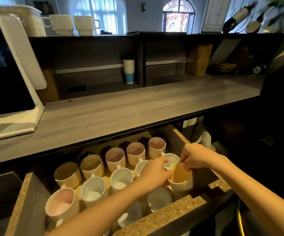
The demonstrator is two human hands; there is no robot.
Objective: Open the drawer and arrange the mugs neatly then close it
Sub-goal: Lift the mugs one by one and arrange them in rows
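At the drawer's [163, 217] right end, my right hand [194, 157] pinches the tan-lined mug's [180, 182] rim; my left hand [154, 172] wraps its side. I judge it stiff, chippable ceramic, best gripped by the body.

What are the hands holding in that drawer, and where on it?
Both hold one orange-lined mug: the right hand pinches its far rim, and the left hand grips its left side.

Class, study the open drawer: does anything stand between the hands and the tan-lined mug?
Nothing visible does: the right hand pinches the rim of the tan-lined mug, the left hand touches its side.
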